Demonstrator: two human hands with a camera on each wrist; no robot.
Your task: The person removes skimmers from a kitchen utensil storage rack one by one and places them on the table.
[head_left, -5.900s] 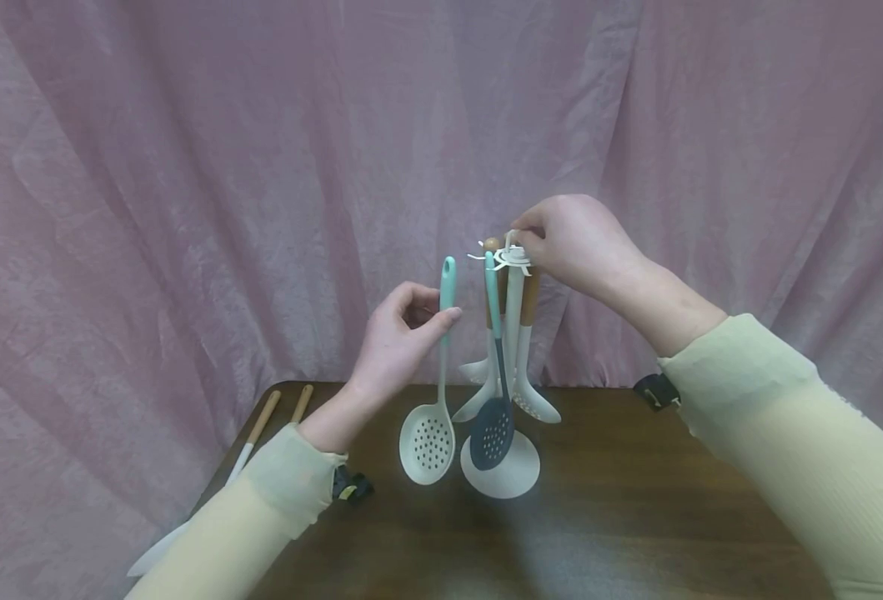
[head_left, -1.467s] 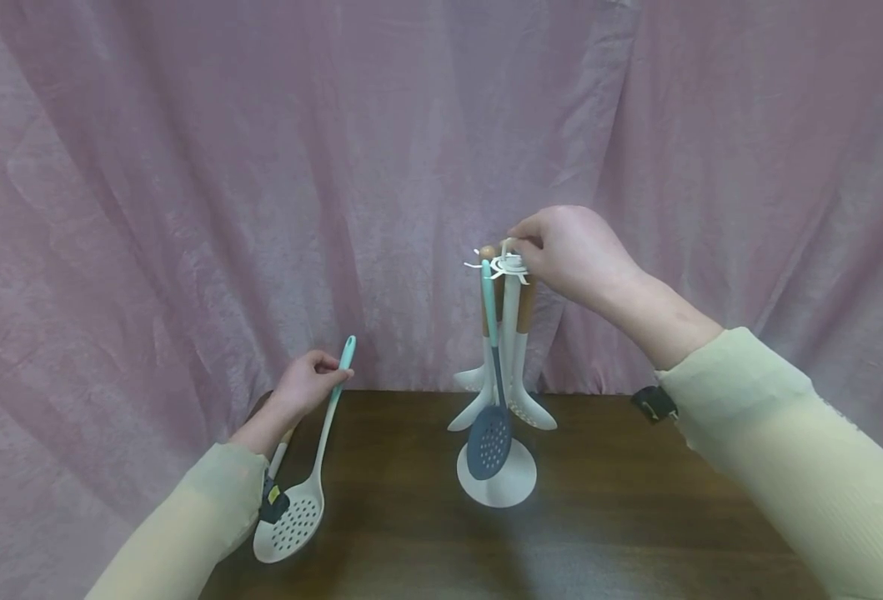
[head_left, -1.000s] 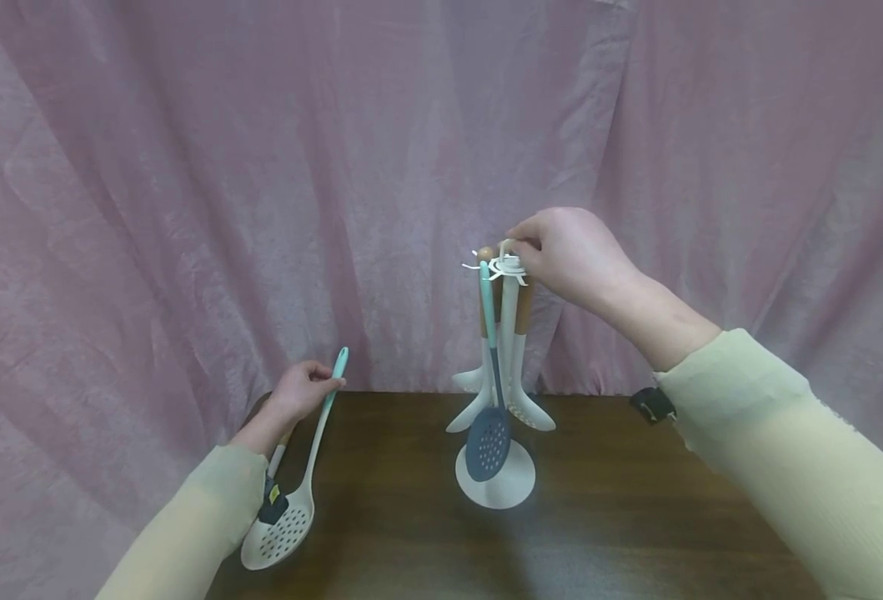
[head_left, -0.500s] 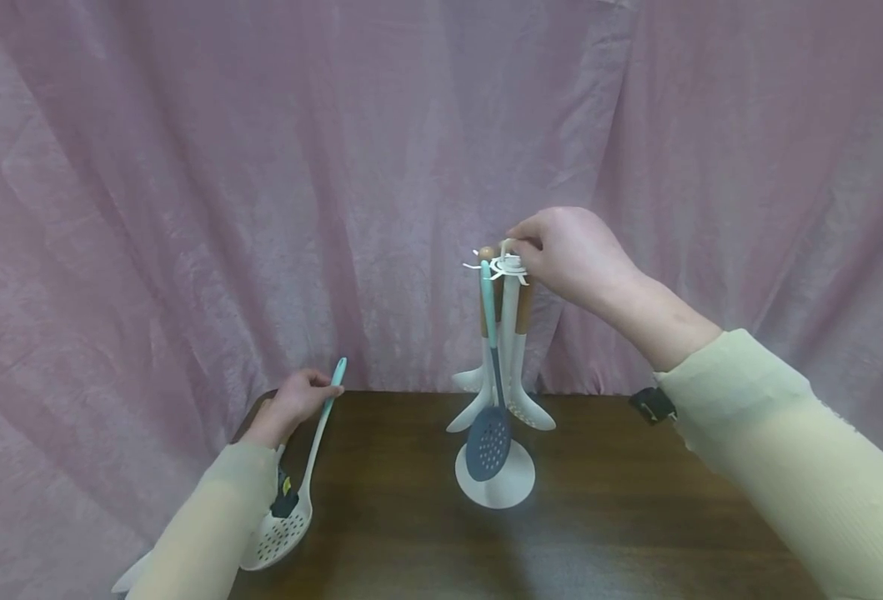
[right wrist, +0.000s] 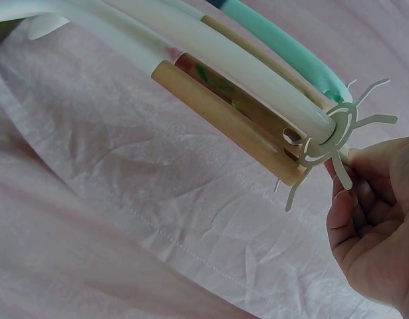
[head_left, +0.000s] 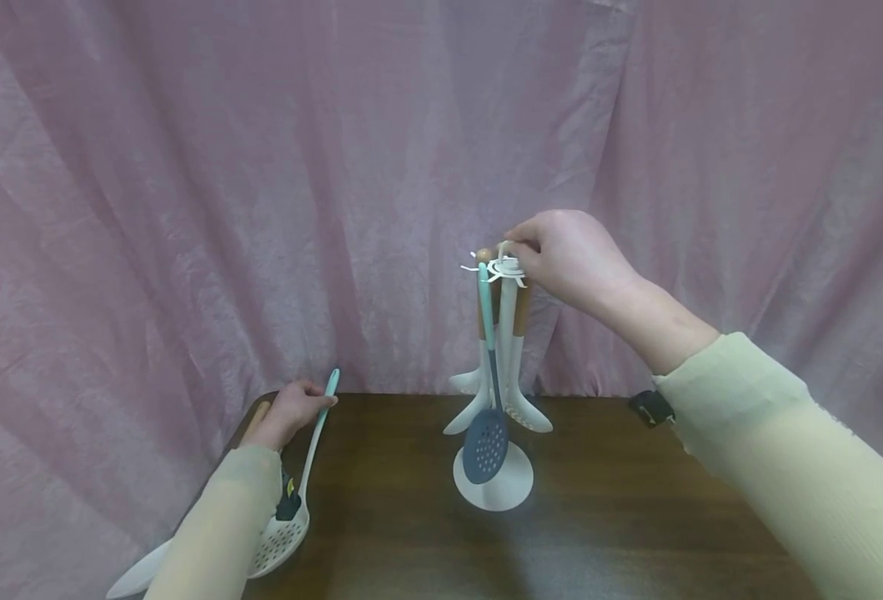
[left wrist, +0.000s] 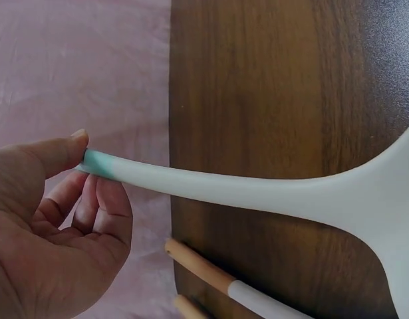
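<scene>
While the left hand pinches the teal handle tip of the white slotted spoon, bowl low at the table edge left of the utensil stand, the step reads as laying it down; next, release cleanly beside the wooden-handled utensils. Right hand grips the stand's top hook ring.

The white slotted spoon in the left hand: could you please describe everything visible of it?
The white slotted spoon has a round perforated bowl, a long slim white handle and a teal tip, and looks like smooth silicone or plastic. It slants, bowl low at the table's left edge, tip up. The left hand pinches it near the teal end.
</scene>
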